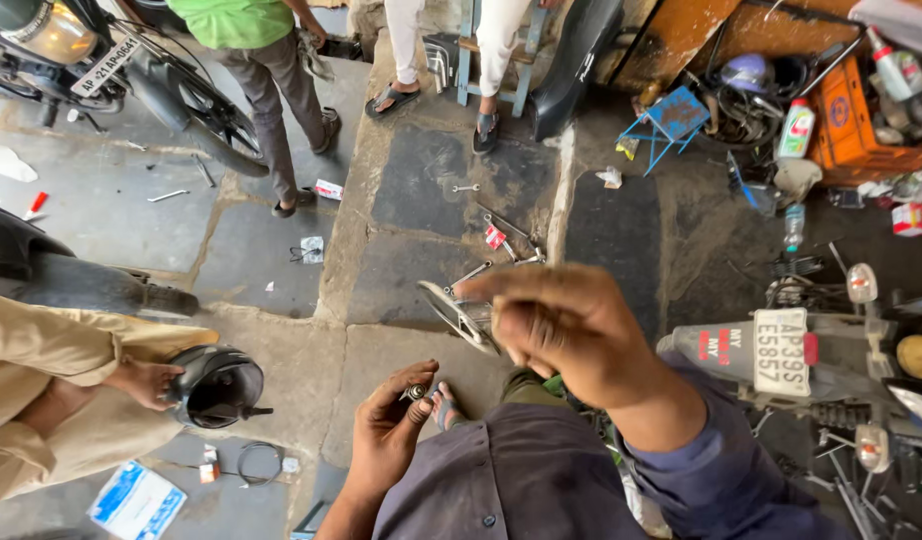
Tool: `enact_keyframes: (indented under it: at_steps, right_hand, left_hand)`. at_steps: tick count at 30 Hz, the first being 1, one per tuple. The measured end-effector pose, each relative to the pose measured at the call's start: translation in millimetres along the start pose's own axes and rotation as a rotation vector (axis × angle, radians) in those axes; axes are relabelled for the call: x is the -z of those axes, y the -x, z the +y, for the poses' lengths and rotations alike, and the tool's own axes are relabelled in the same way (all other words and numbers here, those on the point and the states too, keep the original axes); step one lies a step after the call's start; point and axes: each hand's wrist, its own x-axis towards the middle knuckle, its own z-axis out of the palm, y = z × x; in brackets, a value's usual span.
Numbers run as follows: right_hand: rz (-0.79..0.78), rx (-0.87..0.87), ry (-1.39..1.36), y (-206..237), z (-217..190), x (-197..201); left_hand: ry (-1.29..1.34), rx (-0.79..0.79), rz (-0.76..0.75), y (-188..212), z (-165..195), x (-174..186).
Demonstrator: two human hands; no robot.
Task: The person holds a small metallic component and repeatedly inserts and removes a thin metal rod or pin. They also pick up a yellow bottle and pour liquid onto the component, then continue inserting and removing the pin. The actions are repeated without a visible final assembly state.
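My left hand (pixel 389 432) is low at centre and pinches a small round metal part (pixel 416 392) between thumb and fingertips. My right hand (pixel 556 325) is raised higher, fingers curled, forefinger pointing left; it seems to hold nothing. Just beyond its fingertips a flat oval metal plate (pixel 459 315) shows against the stone floor, and whether the hand touches it I cannot tell. My foot in a sandal (pixel 444 408) shows beside the left hand.
A crouching person in beige at the left rests a hand on a black helmet (pixel 216 385). Wrenches (pixel 501 235) lie on the floor ahead. Two people stand at the top near a motorcycle (pixel 131 70). A scooter's rear (pixel 781 355) and cluttered crates (pixel 861 120) fill the right.
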Motion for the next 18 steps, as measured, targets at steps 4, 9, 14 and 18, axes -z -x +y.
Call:
enact_keyframes:
  at_steps: [4,9,14,18]
  right_hand:
    - [-0.063,-0.017,0.284,16.2,19.0,-25.5]
    - [0.120,-0.089,0.395,54.9,66.7,-39.4]
    - [0.103,-0.187,0.598,74.4,87.2,-50.4]
    - [0.112,-0.218,0.695,69.5,81.2,-70.0]
  left_hand:
    - [-0.038,0.057,-0.031,3.0,33.5,8.8]
    - [-0.182,-0.023,-0.117,-1.0,57.0,17.5]
    - [-0.274,-0.132,-0.172,-4.1,64.1,20.1]
    - [-0.313,-0.137,-0.195,-1.9,66.9,22.6]
